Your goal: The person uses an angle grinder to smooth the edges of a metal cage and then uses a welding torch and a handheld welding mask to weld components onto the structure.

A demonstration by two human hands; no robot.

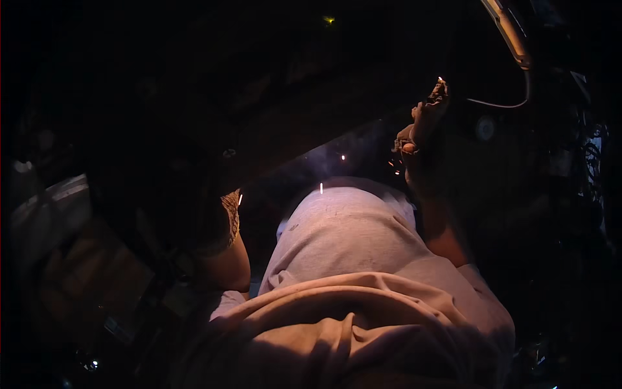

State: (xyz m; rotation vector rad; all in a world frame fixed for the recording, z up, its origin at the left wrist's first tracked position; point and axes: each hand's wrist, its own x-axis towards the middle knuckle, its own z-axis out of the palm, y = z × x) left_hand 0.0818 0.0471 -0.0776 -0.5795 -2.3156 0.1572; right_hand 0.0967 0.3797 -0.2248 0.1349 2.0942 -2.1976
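My right hand (421, 123) is raised at the right of centre in a frayed, torn work glove. Its fingers look curled, with a bare fingertip showing through the glove. What it grips is lost in the dark; a small bright glow sits at the glove's upper end. At the left, only the lit edge of a coarse knitted glove (232, 214) shows on my left hand, above my bare forearm. Those fingers are hidden in shadow. A dark, large piece (285, 136) slants between the hands, with bluish smoke and a few sparks below it.
A thin cable (502, 104) curves near my right hand and joins a long orange-lit piece (510, 32) at the upper right. A brown panel or box (97, 279) lies at lower left. My light shirt (350, 227) fills the lower middle, with sparks in front. Deep shadow hides most surroundings.
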